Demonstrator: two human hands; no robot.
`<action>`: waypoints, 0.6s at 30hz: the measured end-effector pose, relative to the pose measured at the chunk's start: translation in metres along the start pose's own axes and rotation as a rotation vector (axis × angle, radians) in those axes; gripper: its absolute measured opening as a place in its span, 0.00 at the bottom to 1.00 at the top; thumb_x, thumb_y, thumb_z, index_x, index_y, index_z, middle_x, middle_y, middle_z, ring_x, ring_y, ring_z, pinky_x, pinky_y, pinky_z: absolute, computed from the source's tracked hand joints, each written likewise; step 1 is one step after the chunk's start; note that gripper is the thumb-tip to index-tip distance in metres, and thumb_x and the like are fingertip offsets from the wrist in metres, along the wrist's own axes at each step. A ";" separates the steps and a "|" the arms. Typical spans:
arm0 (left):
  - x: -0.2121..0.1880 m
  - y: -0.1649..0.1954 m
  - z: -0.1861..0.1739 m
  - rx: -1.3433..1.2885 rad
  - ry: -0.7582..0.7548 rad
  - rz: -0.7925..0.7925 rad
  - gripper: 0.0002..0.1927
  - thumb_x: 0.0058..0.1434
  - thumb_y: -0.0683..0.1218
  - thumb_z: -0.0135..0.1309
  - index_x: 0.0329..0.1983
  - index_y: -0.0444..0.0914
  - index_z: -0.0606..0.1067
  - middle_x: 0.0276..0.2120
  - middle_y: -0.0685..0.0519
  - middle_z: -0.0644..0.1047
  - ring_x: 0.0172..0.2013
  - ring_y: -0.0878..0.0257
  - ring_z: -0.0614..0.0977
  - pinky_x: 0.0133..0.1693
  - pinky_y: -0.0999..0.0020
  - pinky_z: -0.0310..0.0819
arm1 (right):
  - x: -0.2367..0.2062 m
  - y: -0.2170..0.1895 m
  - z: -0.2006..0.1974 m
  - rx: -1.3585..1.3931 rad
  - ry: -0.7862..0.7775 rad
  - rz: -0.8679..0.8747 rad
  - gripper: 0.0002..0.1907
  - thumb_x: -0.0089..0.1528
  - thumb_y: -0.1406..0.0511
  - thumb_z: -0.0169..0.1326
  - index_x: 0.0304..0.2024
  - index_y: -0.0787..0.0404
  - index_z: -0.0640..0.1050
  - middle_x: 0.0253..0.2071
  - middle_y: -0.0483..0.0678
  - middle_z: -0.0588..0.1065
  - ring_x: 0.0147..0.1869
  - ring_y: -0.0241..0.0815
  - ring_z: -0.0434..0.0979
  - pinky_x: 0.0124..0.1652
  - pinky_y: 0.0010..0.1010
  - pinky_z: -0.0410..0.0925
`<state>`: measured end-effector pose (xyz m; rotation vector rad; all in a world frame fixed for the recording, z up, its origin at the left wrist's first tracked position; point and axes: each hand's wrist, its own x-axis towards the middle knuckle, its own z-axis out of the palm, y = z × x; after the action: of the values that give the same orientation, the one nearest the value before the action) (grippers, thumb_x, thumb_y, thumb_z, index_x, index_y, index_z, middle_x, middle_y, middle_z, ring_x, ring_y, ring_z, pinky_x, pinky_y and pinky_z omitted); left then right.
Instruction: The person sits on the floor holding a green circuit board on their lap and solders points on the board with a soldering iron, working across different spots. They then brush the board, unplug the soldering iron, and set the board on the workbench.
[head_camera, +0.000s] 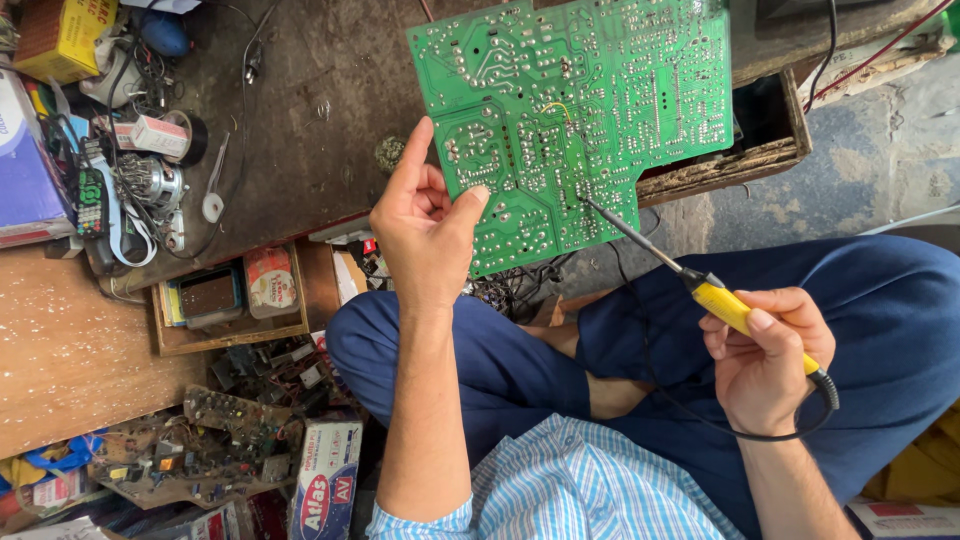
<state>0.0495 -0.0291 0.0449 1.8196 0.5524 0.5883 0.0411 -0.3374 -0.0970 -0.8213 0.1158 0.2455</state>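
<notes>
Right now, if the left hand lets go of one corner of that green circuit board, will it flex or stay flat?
Probably stays flat: the green circuit board looks like a rigid sheet, held level by the left hand at one edge only. Likely light, given that pinch grip. Its solder side looks delicate, and the soldering iron tip touches it.

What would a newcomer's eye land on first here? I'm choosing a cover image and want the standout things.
First, the large green circuit board at top centre, solder side up, held at its lower left edge by the left hand. Next, the yellow-handled soldering iron in the right hand, its tip touching the board's lower edge. At left, a cluttered wooden workbench.
</notes>
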 end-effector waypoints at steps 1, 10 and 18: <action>0.000 0.000 0.000 -0.005 0.001 -0.002 0.37 0.55 0.29 0.59 0.71 0.32 0.67 0.34 0.57 0.77 0.30 0.75 0.77 0.31 0.81 0.72 | 0.001 0.000 0.000 0.009 0.009 0.016 0.07 0.70 0.72 0.46 0.45 0.73 0.73 0.35 0.64 0.77 0.32 0.45 0.78 0.34 0.27 0.71; -0.001 0.000 0.001 0.020 0.014 -0.013 0.38 0.55 0.29 0.58 0.71 0.32 0.67 0.33 0.57 0.76 0.30 0.75 0.77 0.30 0.81 0.72 | 0.007 0.000 -0.001 0.055 -0.017 0.072 0.09 0.71 0.68 0.47 0.45 0.72 0.73 0.34 0.65 0.76 0.28 0.44 0.73 0.31 0.29 0.68; -0.001 -0.001 0.003 0.033 0.020 0.012 0.38 0.56 0.29 0.58 0.72 0.32 0.67 0.33 0.57 0.76 0.29 0.76 0.76 0.30 0.81 0.71 | 0.008 0.002 -0.003 0.048 -0.031 0.088 0.09 0.71 0.68 0.47 0.43 0.71 0.73 0.34 0.66 0.76 0.28 0.45 0.74 0.32 0.31 0.68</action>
<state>0.0504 -0.0320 0.0432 1.8513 0.5681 0.6099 0.0489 -0.3370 -0.1015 -0.7657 0.1282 0.3367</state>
